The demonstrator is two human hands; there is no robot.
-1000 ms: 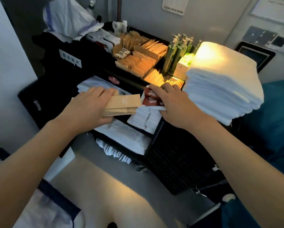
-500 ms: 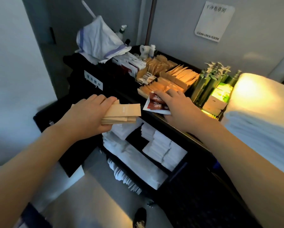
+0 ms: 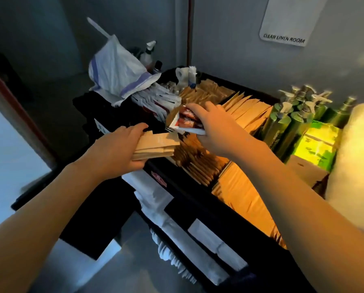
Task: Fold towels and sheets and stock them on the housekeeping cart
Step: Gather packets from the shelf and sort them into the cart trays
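1. While both hands work over the top tray of the housekeeping cart [image 3: 229, 216], the left hand [image 3: 113, 151] grips a stack of tan paper packets [image 3: 155, 144] — fingers curled over the top, thumb underneath.
2. Right hand [image 3: 214, 127] pinches a few red-and-white sachets [image 3: 185, 121], held just above the tray's rows of tan packets [image 3: 198, 166].
3. White sachets [image 3: 157, 100] sit in the compartment to the left of that hand.
4. Folded white linens [image 3: 176, 229] are stacked on the cart's lower shelf, below the tray edge.
5. Folded white towels [image 3: 358, 166] are piled at the right edge — blurred, brightly lit.
6. Green pump bottles [image 3: 290, 123] stand upright between the packets and the towels.
7. White bag [image 3: 117, 68] slumps at the cart's far left corner.
8. Wall sign [image 3: 284, 20] reads "CLEAN LINEN ROOM".
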